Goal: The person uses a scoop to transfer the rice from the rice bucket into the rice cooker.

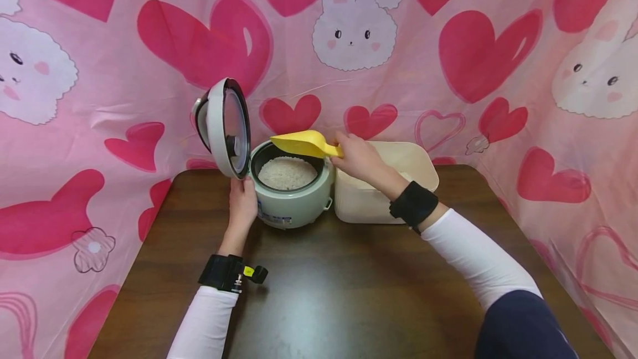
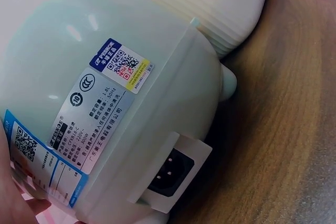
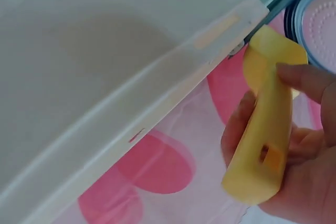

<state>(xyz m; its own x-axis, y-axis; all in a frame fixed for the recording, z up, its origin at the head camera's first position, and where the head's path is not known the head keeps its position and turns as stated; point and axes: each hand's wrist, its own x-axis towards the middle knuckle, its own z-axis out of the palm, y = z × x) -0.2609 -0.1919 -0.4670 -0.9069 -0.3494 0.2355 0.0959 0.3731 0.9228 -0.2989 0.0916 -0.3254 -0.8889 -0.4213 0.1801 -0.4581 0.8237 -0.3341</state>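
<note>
A pale green rice cooker (image 1: 291, 195) stands on the dark wooden table (image 1: 339, 281) with its lid (image 1: 226, 126) swung up on the left. White rice (image 1: 287, 173) fills its inner pot. My right hand (image 1: 360, 159) grips the handle of a yellow scoop (image 1: 301, 143), whose bowl hovers over the pot's far rim. The scoop (image 3: 268, 129) shows handle-first in the right wrist view. My left hand (image 1: 242, 204) rests against the cooker's left side, below the lid. The left wrist view shows the cooker's labelled wall (image 2: 105, 108) and power socket (image 2: 170, 171).
A cream rectangular bin (image 1: 384, 187) stands just right of the cooker, under my right wrist; its rim (image 3: 157, 77) fills the right wrist view. A pink cloth with hearts and bunnies (image 1: 359, 32) hangs behind and on both sides of the table.
</note>
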